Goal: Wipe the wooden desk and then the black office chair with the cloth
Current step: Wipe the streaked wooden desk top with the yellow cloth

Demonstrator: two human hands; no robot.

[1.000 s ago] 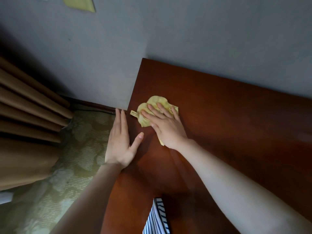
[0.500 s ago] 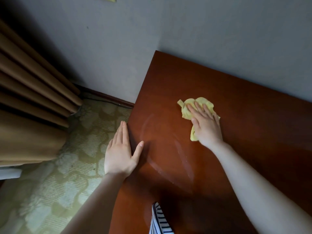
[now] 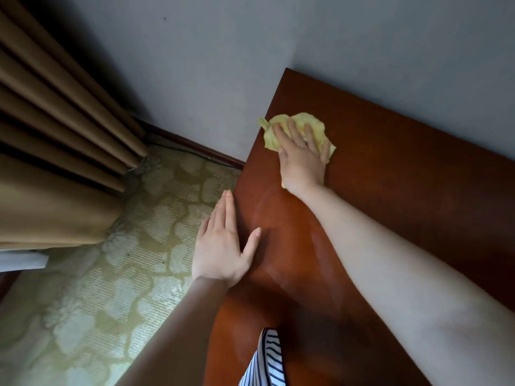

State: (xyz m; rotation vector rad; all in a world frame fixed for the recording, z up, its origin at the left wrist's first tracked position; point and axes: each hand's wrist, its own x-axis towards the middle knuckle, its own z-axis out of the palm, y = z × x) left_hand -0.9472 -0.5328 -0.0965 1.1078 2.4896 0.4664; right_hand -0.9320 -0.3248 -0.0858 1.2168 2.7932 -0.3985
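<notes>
The reddish-brown wooden desk (image 3: 390,190) fills the right half of the view, its left edge running down the middle. A crumpled yellow cloth (image 3: 312,124) lies near the desk's far left corner. My right hand (image 3: 302,157) presses flat on the cloth with straight, spread fingers. At the desk's left edge my left hand (image 3: 223,243) rests flat, thumb on the top and fingers along the side. Faint damp streaks curve across the wood between the two hands. The black office chair is not in view.
A grey wall (image 3: 223,65) stands behind and left of the desk. Brown curtains (image 3: 50,135) hang at the far left over a pale patterned carpet (image 3: 111,274). A striped garment (image 3: 264,363) shows at the bottom edge.
My right hand slid the cloth right across the desk, then back left and farther away toward the far left corner. The left hand stayed at the edge.
</notes>
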